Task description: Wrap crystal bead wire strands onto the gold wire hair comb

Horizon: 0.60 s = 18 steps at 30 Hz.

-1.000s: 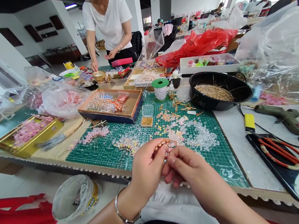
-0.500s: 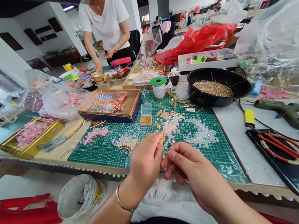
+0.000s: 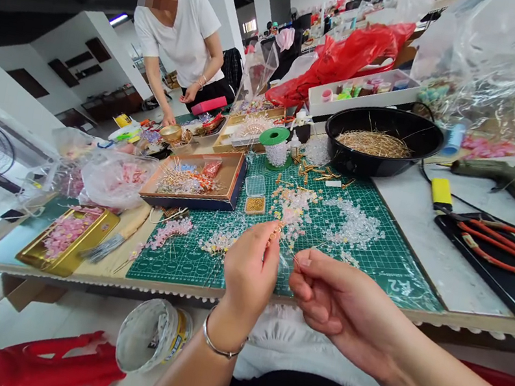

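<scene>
My left hand [image 3: 250, 271] is pinched shut on a small gold and pink bead ornament [image 3: 275, 230], held upright just above the near edge of the green cutting mat [image 3: 389, 261]. My right hand [image 3: 334, 293] sits close to its right, fingers curled, thumb and forefinger pinching a thin wire [image 3: 290, 256] that runs toward the ornament. Loose clear and pink beads [image 3: 351, 225] lie scattered on the mat beyond both hands. A silver bangle [image 3: 218, 346] circles my left wrist.
A black pan of straw-coloured wire [image 3: 378, 142], a glue gun [image 3: 511, 177], orange-handled pliers on a black tray [image 3: 505, 244], a brown box of pins [image 3: 195, 179], a gold tin of pink beads [image 3: 65, 236] and plastic bags crowd the table. A person in white works at the far left.
My hands have drawn apart: the right hand moved right and down from the left, pulling the thin wire out between them. The view tilted slightly.
</scene>
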{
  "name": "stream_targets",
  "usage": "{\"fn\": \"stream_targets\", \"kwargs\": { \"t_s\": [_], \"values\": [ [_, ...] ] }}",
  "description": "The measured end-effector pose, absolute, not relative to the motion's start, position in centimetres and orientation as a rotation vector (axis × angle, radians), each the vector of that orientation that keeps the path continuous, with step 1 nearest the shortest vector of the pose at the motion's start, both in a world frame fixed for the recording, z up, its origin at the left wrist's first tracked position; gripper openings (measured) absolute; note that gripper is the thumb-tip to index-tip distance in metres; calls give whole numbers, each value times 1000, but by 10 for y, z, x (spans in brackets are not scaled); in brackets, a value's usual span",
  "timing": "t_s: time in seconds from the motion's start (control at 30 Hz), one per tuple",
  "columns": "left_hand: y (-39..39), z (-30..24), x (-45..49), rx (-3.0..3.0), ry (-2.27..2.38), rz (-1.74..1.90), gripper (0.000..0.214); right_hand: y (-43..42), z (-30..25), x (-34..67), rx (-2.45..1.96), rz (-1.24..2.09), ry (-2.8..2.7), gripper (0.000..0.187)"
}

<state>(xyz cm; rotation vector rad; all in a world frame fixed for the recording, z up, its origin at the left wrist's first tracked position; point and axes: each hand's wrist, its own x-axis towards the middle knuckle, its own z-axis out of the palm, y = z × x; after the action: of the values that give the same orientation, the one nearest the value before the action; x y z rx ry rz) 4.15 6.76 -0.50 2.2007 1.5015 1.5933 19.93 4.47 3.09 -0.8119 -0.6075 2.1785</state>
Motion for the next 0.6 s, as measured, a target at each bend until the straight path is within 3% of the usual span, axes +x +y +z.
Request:
{"fn": "stream_targets", "kwargs": {
  "t_s": [0.33,0.47,0.6],
  "values": [
    [58,4,51,1469,1226,1447,17,19,27,226,-720,2223,-734,29],
    [52,6,51,1387,1155,1504,15,5,17,244,-683,2226,-885,35],
    [43,15,53,1496,1217,1597,10,3,-1,254,-949,2163,-1052,39]
  ]
}}
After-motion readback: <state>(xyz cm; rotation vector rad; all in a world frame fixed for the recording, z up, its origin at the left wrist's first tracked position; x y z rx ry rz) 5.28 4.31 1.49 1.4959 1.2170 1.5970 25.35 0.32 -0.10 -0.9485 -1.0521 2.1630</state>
